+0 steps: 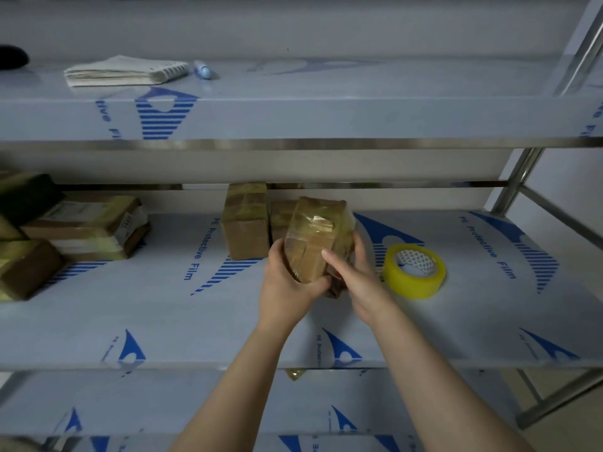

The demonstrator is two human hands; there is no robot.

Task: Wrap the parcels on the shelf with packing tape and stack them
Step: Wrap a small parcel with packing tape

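Note:
I hold a small brown parcel (315,239) wrapped in glossy clear tape above the middle shelf (163,308). My left hand (287,282) grips its lower left side and bottom. My right hand (355,272) grips its right side, the thumb lying across the front. A yellow roll of packing tape (414,272) lies flat on the shelf just right of my right hand. Two taped parcels (246,223) stand behind the held one. A pile of taped parcels (75,230) sits at the shelf's left end.
The upper shelf (293,119) carries a spiral notebook (127,71), a blue pen (202,70) and a dark object (11,57) at the far left. Steel posts (518,181) rise at the right. A lower shelf (228,402) lies beneath.

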